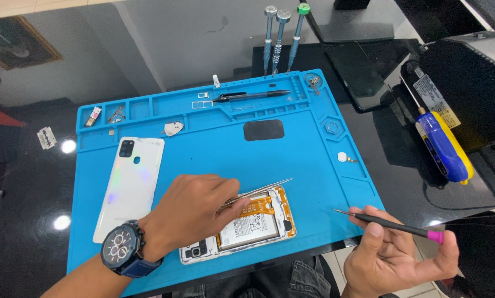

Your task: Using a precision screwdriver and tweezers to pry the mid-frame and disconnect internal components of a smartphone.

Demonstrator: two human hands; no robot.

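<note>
Opened phone (pixel 247 226), back removed, battery and orange flex cable exposed — lies at the near edge of the blue work mat (pixel 313 165), its white back cover (pixel 128 185) just beside it. Left hand (pixel 189 212) pinches metal tweezers (pixel 258 191) over the flex; right hand (pixel 393 256) grips a thin black spudger (pixel 391 225), held clear of the phone. Risk — a slipped tweezer tip could likely tear the flex or nick the battery.

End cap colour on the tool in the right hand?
Pink end cap, black shaft; head view.
</note>
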